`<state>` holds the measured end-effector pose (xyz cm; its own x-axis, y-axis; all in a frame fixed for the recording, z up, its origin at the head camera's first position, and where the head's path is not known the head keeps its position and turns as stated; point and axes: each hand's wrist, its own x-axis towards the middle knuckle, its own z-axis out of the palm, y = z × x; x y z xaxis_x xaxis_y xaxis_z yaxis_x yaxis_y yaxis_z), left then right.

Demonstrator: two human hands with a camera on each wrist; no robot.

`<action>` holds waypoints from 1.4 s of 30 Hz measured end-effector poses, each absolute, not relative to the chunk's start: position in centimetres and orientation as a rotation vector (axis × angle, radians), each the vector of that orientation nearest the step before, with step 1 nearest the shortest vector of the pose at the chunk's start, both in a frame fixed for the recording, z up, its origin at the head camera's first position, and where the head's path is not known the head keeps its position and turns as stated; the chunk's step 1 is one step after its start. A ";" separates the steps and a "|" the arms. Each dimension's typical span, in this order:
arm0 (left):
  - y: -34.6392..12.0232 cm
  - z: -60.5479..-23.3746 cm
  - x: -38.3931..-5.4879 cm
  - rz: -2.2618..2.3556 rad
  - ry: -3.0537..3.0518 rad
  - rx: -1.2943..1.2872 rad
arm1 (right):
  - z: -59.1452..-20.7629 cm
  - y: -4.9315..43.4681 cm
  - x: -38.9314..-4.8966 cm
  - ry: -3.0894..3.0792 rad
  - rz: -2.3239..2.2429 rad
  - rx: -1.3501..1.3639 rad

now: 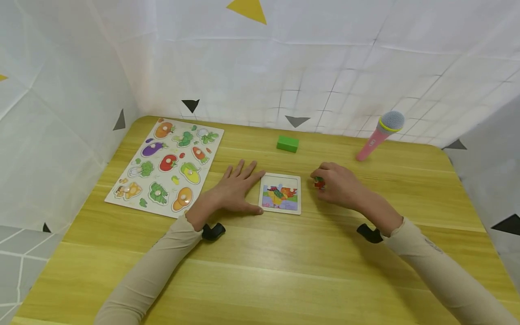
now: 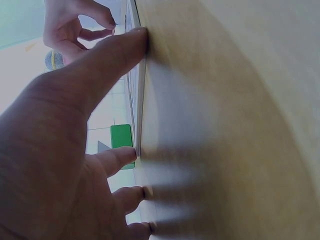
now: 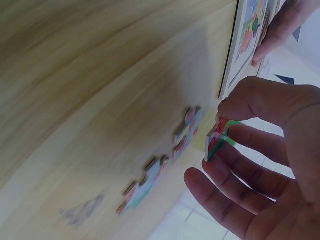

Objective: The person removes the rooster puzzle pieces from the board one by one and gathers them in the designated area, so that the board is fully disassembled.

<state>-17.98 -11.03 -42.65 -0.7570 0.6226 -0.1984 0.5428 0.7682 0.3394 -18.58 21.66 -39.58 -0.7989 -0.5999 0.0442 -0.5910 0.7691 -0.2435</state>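
A small square jigsaw tray point(image 1: 300, 198) lies mid-table, its picture partly filled, with a pale bare strip along the top. My left hand point(image 1: 234, 192) lies with fingers spread at its left side, thumb and index fingertip right at the edge. To the right of the tray, my right hand point(image 1: 340, 186) pinches a red and green puzzle piece point(image 3: 218, 136) between thumb and fingers, above the tabletop. Beneath that hand, in the right wrist view, two loose puzzle pieces, one nearer point(image 3: 144, 186) and one farther point(image 3: 188, 132), lie on the wood; the head view hides them.
At the left lies a vegetable peg board point(image 1: 162, 198). A green block point(image 1: 287, 144) sits behind the tray. Toward the back right is a pink toy microphone point(image 1: 378, 136). A white patterned sheet point(image 1: 227, 72) hangs behind the wooden table point(image 1: 260, 280).
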 end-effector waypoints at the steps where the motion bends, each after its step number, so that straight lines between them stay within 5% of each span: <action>1: -11.0 -42.6 -18.0 0.374 2.665 0.901 | -39.6 21.9 -18.6 2.923 -0.380 -0.969; 42: -11.0 -42.5 -18.0 0.394 2.644 0.888 | -39.5 28.8 -17.4 2.970 -0.354 -0.830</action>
<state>-18.01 -11.00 -42.48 -0.7541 0.6211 -0.2137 0.5317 0.7682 0.3567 -17.38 28.80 -39.54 -0.8564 -0.5158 0.0247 -0.5071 0.8310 -0.2285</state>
